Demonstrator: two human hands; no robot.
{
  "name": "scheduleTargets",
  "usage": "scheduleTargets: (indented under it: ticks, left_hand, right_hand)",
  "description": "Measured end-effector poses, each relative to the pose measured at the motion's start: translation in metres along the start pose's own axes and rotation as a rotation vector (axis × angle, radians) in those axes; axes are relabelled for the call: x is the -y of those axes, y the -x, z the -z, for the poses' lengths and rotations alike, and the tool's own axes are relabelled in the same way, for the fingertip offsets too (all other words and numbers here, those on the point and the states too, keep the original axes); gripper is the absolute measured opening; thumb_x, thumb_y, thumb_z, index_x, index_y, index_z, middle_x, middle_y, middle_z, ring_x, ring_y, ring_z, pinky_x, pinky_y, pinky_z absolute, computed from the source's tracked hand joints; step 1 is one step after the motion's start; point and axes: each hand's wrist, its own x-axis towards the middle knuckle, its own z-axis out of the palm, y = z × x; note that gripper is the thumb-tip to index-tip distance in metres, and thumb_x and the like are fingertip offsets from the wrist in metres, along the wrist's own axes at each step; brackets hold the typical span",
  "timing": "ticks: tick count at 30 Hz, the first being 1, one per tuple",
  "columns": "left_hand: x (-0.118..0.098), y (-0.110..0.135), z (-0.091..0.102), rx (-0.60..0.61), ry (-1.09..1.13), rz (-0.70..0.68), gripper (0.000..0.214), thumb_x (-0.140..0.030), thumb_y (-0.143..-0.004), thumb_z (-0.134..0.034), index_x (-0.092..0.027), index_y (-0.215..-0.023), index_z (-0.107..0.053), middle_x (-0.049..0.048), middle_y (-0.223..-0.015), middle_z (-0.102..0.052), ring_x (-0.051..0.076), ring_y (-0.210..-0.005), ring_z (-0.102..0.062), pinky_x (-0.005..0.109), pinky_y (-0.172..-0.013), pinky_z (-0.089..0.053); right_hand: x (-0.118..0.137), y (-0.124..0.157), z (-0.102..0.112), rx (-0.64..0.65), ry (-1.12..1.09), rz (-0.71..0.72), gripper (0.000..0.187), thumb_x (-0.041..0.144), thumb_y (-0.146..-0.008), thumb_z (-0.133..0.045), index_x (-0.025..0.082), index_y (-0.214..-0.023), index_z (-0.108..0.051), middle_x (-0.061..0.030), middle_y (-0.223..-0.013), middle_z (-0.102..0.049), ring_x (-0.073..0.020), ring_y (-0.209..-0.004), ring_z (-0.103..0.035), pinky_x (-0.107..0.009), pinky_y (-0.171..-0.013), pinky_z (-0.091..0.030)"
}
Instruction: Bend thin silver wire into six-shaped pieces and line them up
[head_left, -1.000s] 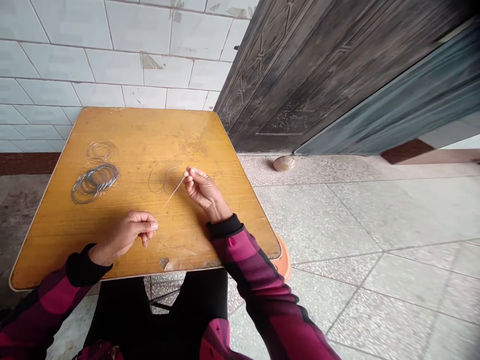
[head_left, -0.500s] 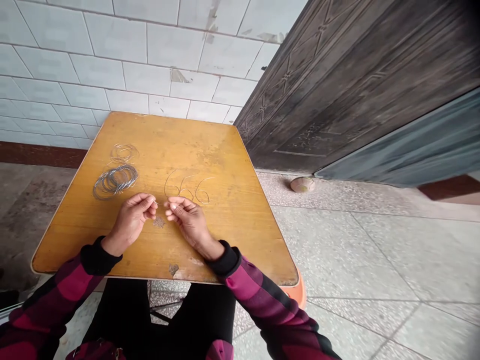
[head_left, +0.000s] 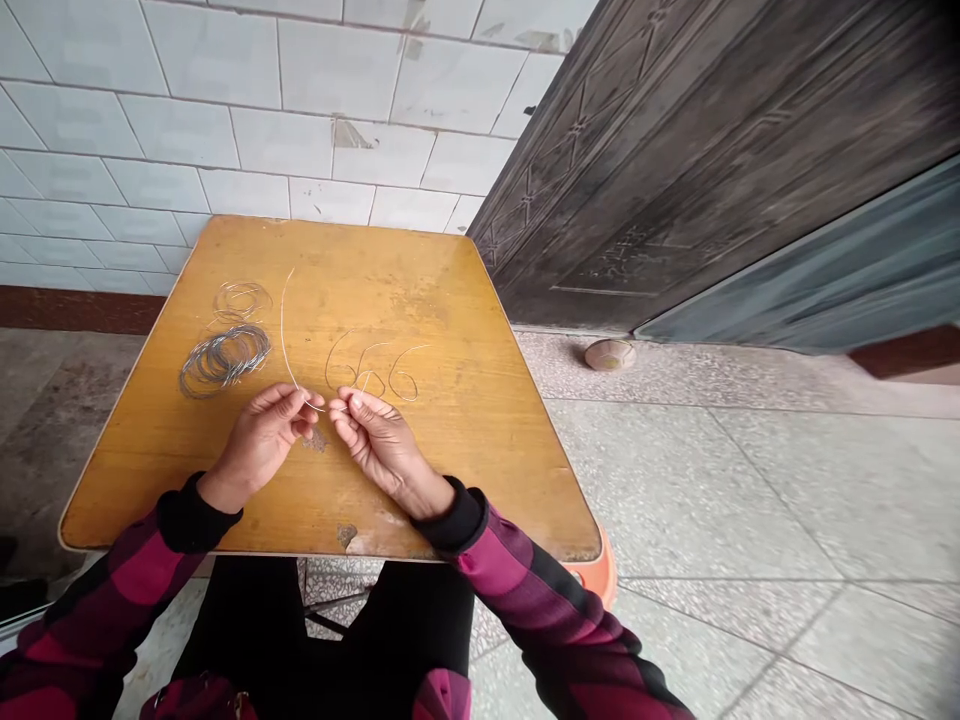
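My left hand and my right hand sit close together over the middle of a yellow wooden tabletop. A long thin silver wire rises in a curve from my left fingers toward the far side, and a short stretch of it runs across to my right fingertips. Just beyond my hands lie several small bent wires shaped like the figure 6. To the left are a dark coil of wire rings and a paler, looser coil.
White tiles with chipped patches line the wall behind the table, and a dark embossed door stands at right. A small round stone lies on the speckled floor. An orange stool rim shows below the table's right corner.
A long wire now curves up from my left hand across the table. My hands stay close together, and the view has shifted slightly.
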Motion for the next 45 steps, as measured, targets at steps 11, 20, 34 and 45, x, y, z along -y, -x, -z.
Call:
scheduleTargets:
  ticks: [11, 20, 34, 45]
  left_hand:
    - [-0.002, 0.0, 0.001, 0.08, -0.041, 0.026, 0.023, -0.032, -0.074, -0.08, -0.012, -0.074, -0.069, 0.0042, -0.072, -0.072, 0.01, -0.059, -0.061, 0.02, -0.056, -0.05]
    - [-0.003, -0.001, 0.004, 0.138, -0.098, 0.08, 0.024, -0.033, -0.075, -0.079, -0.011, -0.071, -0.07, 0.0048, -0.069, -0.07, 0.01, -0.056, -0.06, 0.021, -0.054, -0.048]
    - [-0.003, -0.004, 0.009, 0.203, -0.085, 0.158, 0.033, -0.043, -0.076, -0.076, -0.011, -0.069, -0.072, 0.0086, -0.071, -0.073, 0.012, -0.054, -0.06, 0.023, -0.05, -0.047]
    - [-0.006, -0.008, 0.013, 0.248, -0.029, 0.266, 0.027, -0.035, -0.073, -0.08, -0.011, -0.068, -0.07, 0.0071, -0.069, -0.07, 0.01, -0.053, -0.059, 0.019, -0.047, -0.046]
  right_hand:
    - [0.004, -0.004, 0.006, -0.011, 0.599, 0.317, 0.026, 0.029, -0.084, -0.069, 0.023, -0.108, -0.073, 0.0005, -0.078, -0.072, -0.0088, -0.063, -0.067, -0.024, -0.061, -0.059]
    - [0.019, -0.001, 0.0, 0.163, 1.52, 0.748, 0.035, 0.02, -0.098, -0.043, 0.014, -0.124, -0.066, -0.0025, -0.073, -0.064, -0.0106, -0.064, -0.059, -0.027, -0.068, -0.05]
    - [0.018, 0.004, 0.0, 0.151, 2.205, 0.887, 0.046, 0.006, -0.092, -0.043, 0.019, -0.133, -0.057, -0.0043, -0.082, -0.059, -0.0127, -0.068, -0.051, -0.023, -0.055, -0.039]
    - [0.015, 0.005, -0.002, 0.096, 2.148, 1.021, 0.025, 0.013, -0.097, -0.043, 0.015, -0.101, -0.068, -0.0029, -0.073, -0.059, -0.0111, -0.06, -0.048, -0.025, -0.052, -0.033]
